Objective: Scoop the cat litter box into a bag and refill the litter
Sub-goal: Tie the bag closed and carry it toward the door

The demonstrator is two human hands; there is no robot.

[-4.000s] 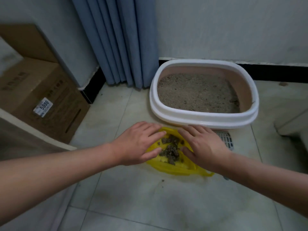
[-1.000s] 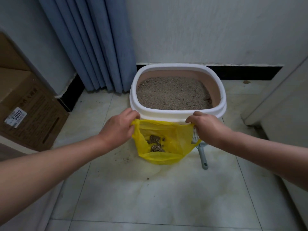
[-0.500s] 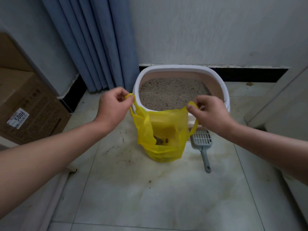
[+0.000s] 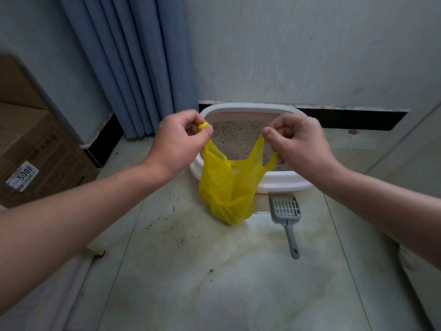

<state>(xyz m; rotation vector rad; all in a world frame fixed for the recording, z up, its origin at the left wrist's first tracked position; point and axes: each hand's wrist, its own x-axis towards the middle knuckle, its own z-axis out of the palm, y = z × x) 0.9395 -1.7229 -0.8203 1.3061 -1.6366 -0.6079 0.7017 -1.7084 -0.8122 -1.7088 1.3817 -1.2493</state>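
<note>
Dangling bag [image 4: 224,187], contents hidden, box [image 4: 284,181] pt. blocked

white wall [image 4: 310,44] | blue curtain [image 4: 133,63] | tiled floor [image 4: 191,283] | cardboard box [image 4: 35,151]

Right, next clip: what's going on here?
A person holds a yellow plastic bag by its two handles, the left hand pinching one and the right hand the other. The bag hangs in front of the litter box, which has litter in it. The grey litter scoop lies on the floor beside the bag, with scattered grains nearby.
</note>
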